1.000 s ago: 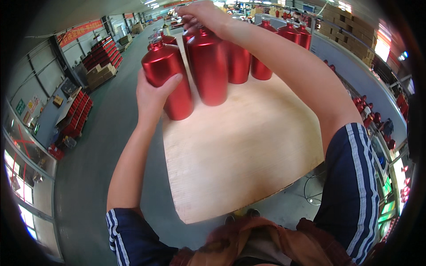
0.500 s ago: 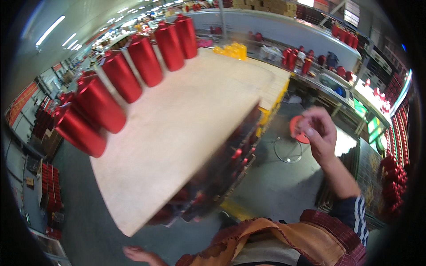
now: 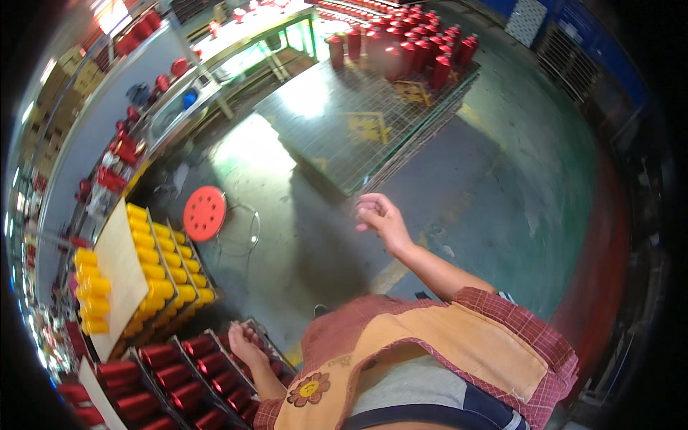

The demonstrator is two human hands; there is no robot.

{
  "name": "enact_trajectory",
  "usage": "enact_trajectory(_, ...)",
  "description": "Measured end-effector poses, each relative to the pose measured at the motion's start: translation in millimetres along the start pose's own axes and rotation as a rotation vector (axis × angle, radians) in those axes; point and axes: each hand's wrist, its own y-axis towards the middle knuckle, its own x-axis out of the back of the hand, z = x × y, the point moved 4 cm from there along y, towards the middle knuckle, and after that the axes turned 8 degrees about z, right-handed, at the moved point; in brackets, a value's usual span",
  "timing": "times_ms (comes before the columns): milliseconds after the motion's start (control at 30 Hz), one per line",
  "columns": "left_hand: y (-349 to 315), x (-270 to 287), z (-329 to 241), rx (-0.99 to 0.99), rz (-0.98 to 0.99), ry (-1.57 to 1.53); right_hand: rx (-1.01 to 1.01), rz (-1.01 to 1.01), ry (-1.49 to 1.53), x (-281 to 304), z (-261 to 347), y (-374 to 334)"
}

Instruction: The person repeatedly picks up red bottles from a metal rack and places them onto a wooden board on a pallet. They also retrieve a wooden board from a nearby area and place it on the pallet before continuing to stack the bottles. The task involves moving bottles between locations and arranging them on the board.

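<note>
My right hand (image 3: 381,221) is in mid-air over the floor, short of the near corner of a low stack of flat panels. Its fingers curl loosely, apart from the palm, and nothing shows in them. At the lower left, my left hand (image 3: 247,345) hangs beside stacked layers of red metallic bottles (image 3: 172,376). Its fingers are slightly bent and look empty; whether they touch the stack I cannot tell. A cluster of red bottles (image 3: 421,51) stands upright on the far end of the panel stack (image 3: 315,107).
A stool (image 3: 206,213) with a round red seat stands on the floor left of centre. Layers of yellow cylinders (image 3: 161,261) with a board (image 3: 120,276) are at the left. Beyond runs a long bench with a basin (image 3: 172,107), and a lit table (image 3: 251,29) stands at the back.
My view has swung to the right, away from the pale board with its row of red bottles. The panel stack has come to the middle. Both hands still appear empty.
</note>
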Motion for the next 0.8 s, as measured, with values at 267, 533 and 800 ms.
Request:
enact_trajectory(267, 149, -316, -35, -0.039, 0.503, 0.164, 0.148, -0.411, -0.062, 200, 53, 92)
enact_trajectory(533, 226, -677, -43, -0.210, 0.937, 0.265, 0.332, -0.621, -0.573, 352, 171, 245)
enact_trajectory(800, 243, -986, 12, -0.441, 1.034, 0.428, 0.471, -0.625, -1.077, 522, 228, 436)
